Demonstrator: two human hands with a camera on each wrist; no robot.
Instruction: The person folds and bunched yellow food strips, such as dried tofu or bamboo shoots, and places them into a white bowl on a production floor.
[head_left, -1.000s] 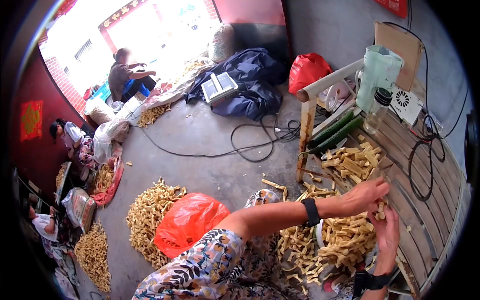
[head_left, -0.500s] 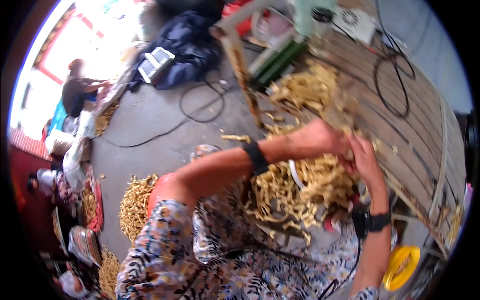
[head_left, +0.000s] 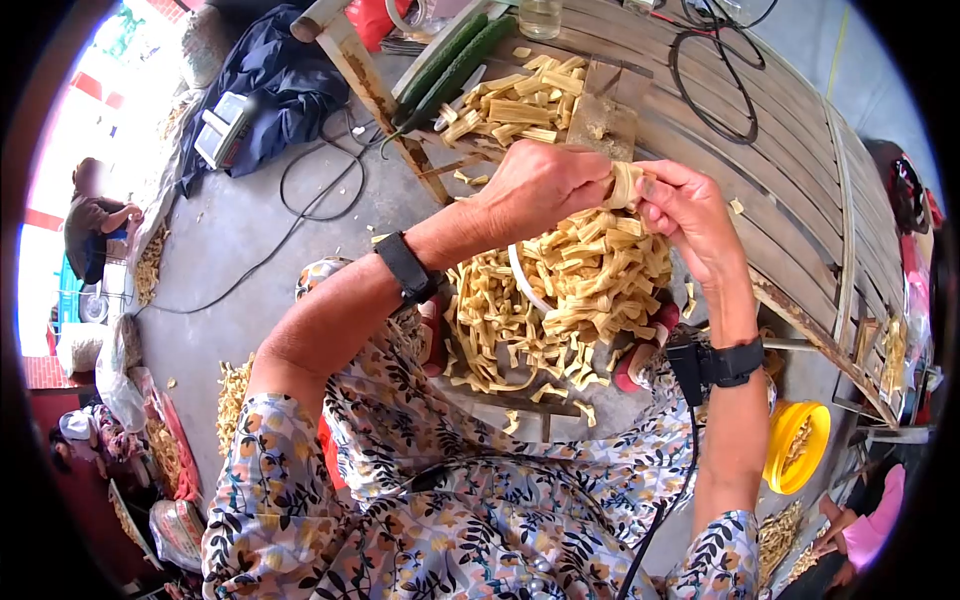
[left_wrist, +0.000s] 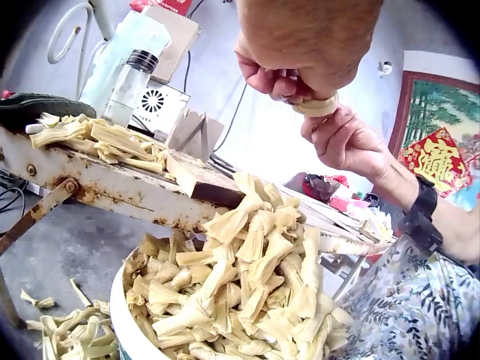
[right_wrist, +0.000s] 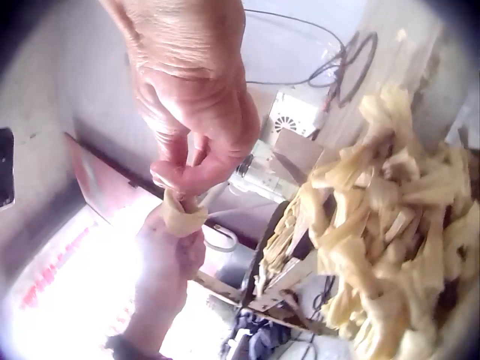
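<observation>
Both hands pinch one pale yellow strip (head_left: 625, 186), bent into a small loop between their fingertips. My left hand (head_left: 540, 185) has its fingers curled at the strip's left side; my right hand (head_left: 695, 215) grips the other side with thumb and forefinger. In the left wrist view the loop (left_wrist: 316, 106) lies between the left hand (left_wrist: 307, 45) and the right hand (left_wrist: 349, 142). The right wrist view shows the loop (right_wrist: 184, 215) under the right fingertips. Below the hands, knotted yellow pieces (head_left: 600, 275) heap over a white-rimmed bucket (left_wrist: 124, 322).
Flat yellow pieces (head_left: 520, 105), cucumbers (head_left: 465, 70) and a small board (head_left: 603, 118) lie on the slatted wooden bench (head_left: 790, 190). A yellow bucket (head_left: 797, 447) stands at the right. Black cable (head_left: 300, 190) runs over the floor; another person (head_left: 95, 220) sits far left.
The head view has swung, bringing the bench and hands toward the middle and the yellow bucket into view. The hands stay together, and the loop between them now shows clearly.
</observation>
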